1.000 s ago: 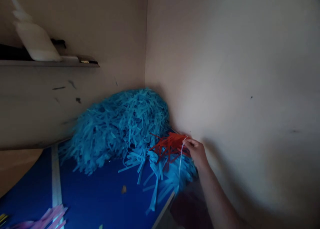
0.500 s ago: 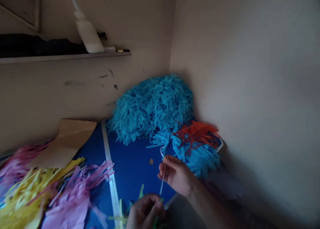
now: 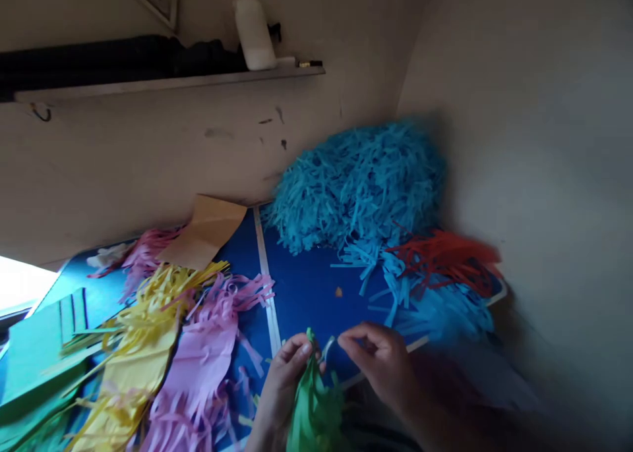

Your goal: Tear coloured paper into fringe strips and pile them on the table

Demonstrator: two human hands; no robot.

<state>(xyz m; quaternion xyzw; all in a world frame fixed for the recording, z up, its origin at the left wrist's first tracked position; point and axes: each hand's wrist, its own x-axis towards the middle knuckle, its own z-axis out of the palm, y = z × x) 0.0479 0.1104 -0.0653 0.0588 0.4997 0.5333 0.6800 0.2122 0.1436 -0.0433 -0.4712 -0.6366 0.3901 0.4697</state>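
My left hand (image 3: pixel 279 386) is closed around the top of a green fringed paper tassel (image 3: pixel 314 409) near the table's front edge. My right hand (image 3: pixel 380 363) pinches a thin white string (image 3: pixel 328 348) right at the tassel's tip, fingertips nearly touching the left hand. Both hands hover over the blue table surface (image 3: pixel 311 287). The string is partly blurred and mostly hidden between the fingers.
A big heap of light blue fringed paper (image 3: pixel 356 182) fills the far corner, with red fringe (image 3: pixel 445 257) on more blue at the right. Pink (image 3: pixel 202 360) and yellow (image 3: pixel 143 333) fringed sheets and green paper (image 3: pixel 34 346) lie left. A white bottle (image 3: pixel 252 24) stands on a wall shelf.
My right hand left the red fringe with the string and came down to the front edge, meeting my left hand holding the green tassel. The view swung left and down.
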